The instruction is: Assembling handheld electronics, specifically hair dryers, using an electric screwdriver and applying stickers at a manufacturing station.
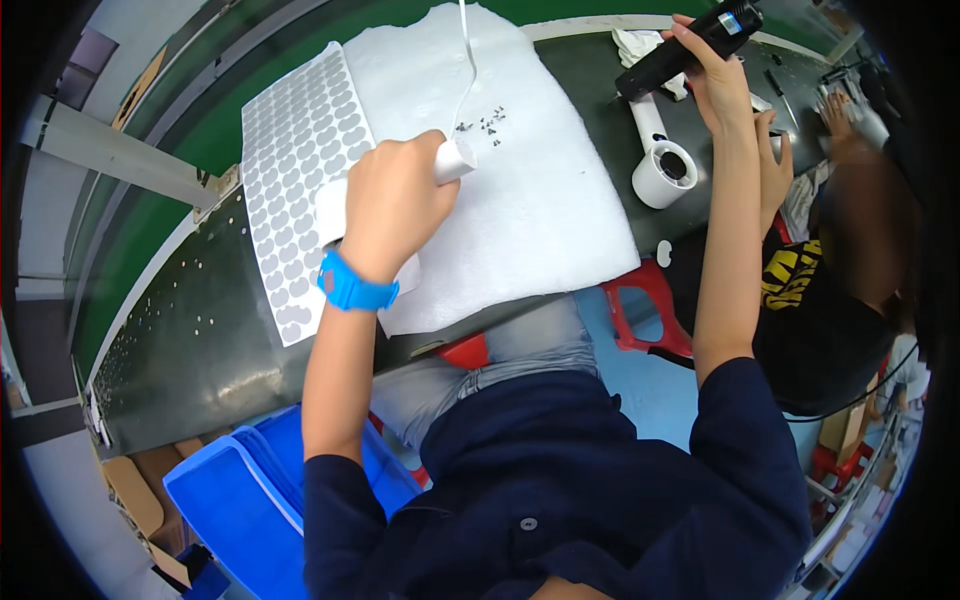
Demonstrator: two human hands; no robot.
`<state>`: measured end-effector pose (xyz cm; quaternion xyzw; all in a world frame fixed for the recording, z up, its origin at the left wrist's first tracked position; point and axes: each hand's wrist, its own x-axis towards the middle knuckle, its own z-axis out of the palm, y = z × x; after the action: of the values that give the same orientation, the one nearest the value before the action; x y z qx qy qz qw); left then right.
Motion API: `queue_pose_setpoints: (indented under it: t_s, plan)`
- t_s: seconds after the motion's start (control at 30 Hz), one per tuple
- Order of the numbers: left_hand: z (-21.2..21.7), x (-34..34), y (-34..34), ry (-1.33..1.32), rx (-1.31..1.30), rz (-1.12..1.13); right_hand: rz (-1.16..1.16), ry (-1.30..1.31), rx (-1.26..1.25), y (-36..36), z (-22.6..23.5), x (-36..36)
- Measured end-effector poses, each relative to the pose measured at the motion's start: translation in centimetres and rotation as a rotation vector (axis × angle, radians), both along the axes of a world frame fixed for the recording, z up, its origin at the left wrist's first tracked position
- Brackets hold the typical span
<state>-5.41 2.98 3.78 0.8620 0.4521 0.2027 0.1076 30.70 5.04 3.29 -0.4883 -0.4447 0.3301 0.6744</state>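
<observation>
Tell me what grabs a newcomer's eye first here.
The left hand, with a bright blue wristband, closes around a white plastic handheld appliance on the white padded foam sheet at centre. The right hand, raised at upper right, holds a black electric screwdriver. A grey sticker sheet lies on the left.

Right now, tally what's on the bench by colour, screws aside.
White: 3 - foam pad, hair-dryer body, part in left hand
Black: 1 - power screwdriver in right hand
Grey: 1 - sticker sheet
Total: 5
</observation>
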Motion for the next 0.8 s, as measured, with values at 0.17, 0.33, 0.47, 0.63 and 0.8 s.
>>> queue_pose_setpoints:
  t_s: [0.17, 0.33, 0.47, 0.63, 0.8]
  plan:
    - [-2.1, 0.6, 2.5, 0.182, -0.024, -0.046, 0.015, -0.050, 0.181, 0.6, 0.3, -3.2]
    - [-1.7, 0.9, 2.6, 0.261, -0.188, -0.202, -0.060, 0.151, 0.358, -2.0, 4.6, -9.2]
    - [-0.6, 0.9, 1.7, 0.192, -0.228, -0.337, -0.131, 0.159, 0.347, -4.7, 7.3, -12.0]
    - [-1.9, 1.9, 4.6, -0.084, -0.073, -0.318, -0.009, 0.165, 0.384, -5.5, 6.9, -13.1]
    - [-2.8, 4.4, 6.3, 0.118, 0.039, -0.423, 0.116, 0.048, 0.498, -5.8, 5.3, -11.1]
